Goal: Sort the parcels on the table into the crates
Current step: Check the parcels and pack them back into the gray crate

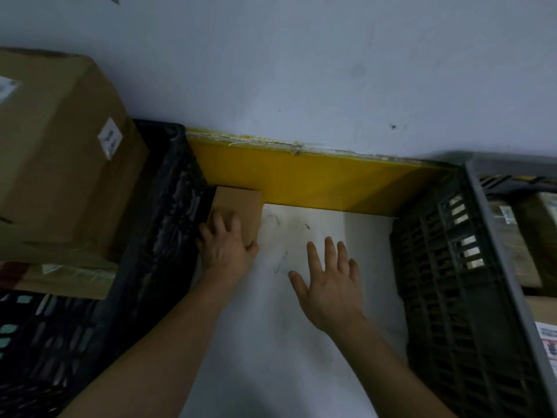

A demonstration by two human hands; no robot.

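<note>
Head view: left hand (pixel 227 247) gripping a small cardboard parcel (pixel 241 211) at the worktop's far left corner.

Going from the left, a large cardboard box (pixel 60 152) is sitting in the black crate (pixel 168 212) standing along the white worktop's (pixel 301 342) left edge. The small parcel is lying just beside that crate's wall, against the yellow board (pixel 316 179) at the far edge, with the left hand's fingers curling over its near end. The right hand (pixel 328 285) is hovering or resting flat mid-worktop, fingers spread, holding nothing. A grey crate (pixel 470 267) is standing along the right edge, parcels inside (pixel 530 236).
</note>
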